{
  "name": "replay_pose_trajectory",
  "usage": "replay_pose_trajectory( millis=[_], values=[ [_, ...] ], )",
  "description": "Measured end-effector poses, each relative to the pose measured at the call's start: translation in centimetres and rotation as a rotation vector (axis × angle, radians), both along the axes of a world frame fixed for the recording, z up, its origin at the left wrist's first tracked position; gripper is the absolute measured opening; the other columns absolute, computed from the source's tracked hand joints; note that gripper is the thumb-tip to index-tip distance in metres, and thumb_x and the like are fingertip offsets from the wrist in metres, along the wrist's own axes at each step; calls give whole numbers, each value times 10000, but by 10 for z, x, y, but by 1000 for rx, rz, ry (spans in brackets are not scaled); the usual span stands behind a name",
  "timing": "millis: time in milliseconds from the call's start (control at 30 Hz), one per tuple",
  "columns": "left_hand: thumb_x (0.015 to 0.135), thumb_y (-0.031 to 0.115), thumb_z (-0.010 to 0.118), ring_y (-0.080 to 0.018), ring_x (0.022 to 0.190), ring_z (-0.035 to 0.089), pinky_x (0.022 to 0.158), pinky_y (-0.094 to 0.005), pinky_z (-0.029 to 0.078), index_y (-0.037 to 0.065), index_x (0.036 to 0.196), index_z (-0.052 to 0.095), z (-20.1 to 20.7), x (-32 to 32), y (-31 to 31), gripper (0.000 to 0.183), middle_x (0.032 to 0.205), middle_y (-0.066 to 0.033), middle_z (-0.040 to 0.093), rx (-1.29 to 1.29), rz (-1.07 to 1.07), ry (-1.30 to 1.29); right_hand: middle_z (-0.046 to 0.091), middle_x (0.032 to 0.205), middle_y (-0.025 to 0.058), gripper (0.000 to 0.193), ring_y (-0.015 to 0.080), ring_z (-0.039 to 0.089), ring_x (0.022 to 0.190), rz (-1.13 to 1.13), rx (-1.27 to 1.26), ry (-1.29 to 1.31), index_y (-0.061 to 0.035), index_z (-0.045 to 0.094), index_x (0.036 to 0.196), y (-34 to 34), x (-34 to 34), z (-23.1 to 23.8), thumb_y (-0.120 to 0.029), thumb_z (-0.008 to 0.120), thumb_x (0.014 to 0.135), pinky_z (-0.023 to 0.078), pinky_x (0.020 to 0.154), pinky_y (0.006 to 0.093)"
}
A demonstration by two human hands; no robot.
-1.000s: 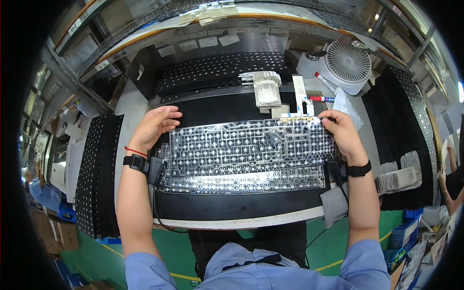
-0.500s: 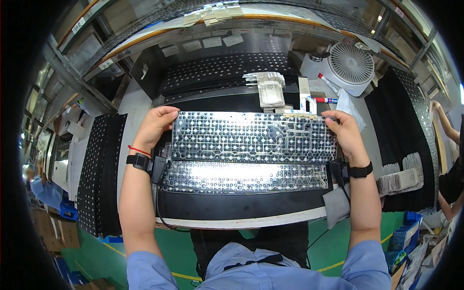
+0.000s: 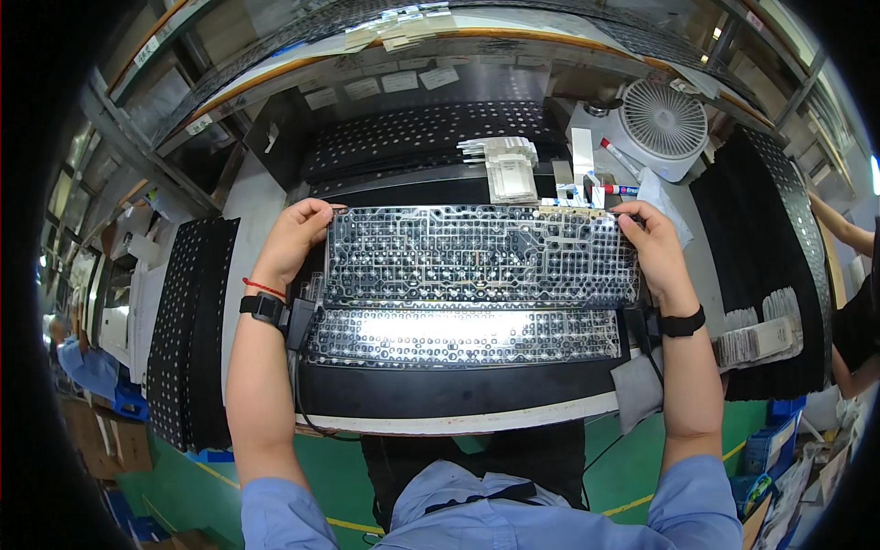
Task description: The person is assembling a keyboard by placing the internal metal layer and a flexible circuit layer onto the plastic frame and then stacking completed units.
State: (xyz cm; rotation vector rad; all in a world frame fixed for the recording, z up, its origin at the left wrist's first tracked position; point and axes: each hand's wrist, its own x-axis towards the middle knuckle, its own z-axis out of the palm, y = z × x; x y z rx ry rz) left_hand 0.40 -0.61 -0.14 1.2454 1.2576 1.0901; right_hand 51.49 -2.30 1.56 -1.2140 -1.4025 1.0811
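Between my two hands is a thin see-through keyboard membrane sheet [image 3: 458, 257] with printed circuit lines and many dots. My left hand [image 3: 298, 236] pinches its far left corner, and my right hand [image 3: 649, 240] pinches the far right corner. The sheet looks tilted, its near edge lower, by a second dotted sheet [image 3: 403, 337] that lies in front and shines under the light. Whether the two touch, I cannot tell. A black board [image 3: 458, 380] lies under the second sheet. Each of my wrists wears a black band.
Black perforated sheets are stacked at the left [image 3: 188, 312] and right [image 3: 756, 220]. Behind my hands lie a bundle of pale strips [image 3: 510, 174], a red marker [image 3: 621, 190] and a white fan [image 3: 665, 119]. More pale strips [image 3: 761, 339] rest at right. Another person's arm [image 3: 843, 225] shows far right.
The held sheet has tilted a little and its far edge has shifted slightly away; the glare on it has gone. A white strip behind it stands differently. Both hands keep their pinch.
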Motion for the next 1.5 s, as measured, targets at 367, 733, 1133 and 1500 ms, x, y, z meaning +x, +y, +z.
replay_pose_trajectory(
  millis=[367, 733, 1133, 1500],
  values=[
    [980, 155, 578, 1, 670, 498, 612, -181, 407, 87, 973, 643, 5, 1, -2, 94, 789, 69, 609, -46, -110, 115, 630, 900, 2, 127, 57, 562, 802, -33, -38, 121, -10, 614, 1080, -1, -4, 2, -63, 560, 978, 451, 762, 206],
    [998, 191, 554, -3, 621, 460, 557, -174, 351, 103, 935, 628, -1, -5, 4, 131, 754, 80, 578, 31, 80, -104, 647, 854, 0, 150, 47, 568, 767, -8, -39, 182, -1, 586, 1082, 1, -9, 3, -118, 560, 990, 442, 711, 211],
    [1023, 268, 517, -49, 543, 458, 521, -196, 355, 98, 965, 596, 4, -6, 2, 196, 681, 32, 556, 163, 156, -294, 604, 756, -28, 139, 67, 545, 635, -118, 2, 288, -40, 592, 1002, 3, -3, -1, -177, 573, 992, 429, 624, 196],
    [970, 192, 597, 3, 672, 552, 544, -166, 379, 56, 1121, 630, 5, 4, 1, 206, 830, 65, 648, 90, 127, -96, 651, 907, 31, 225, 65, 592, 792, -48, 34, 188, 5, 556, 1169, 0, -4, 3, -6, 575, 946, 467, 719, 207]
  ],
)
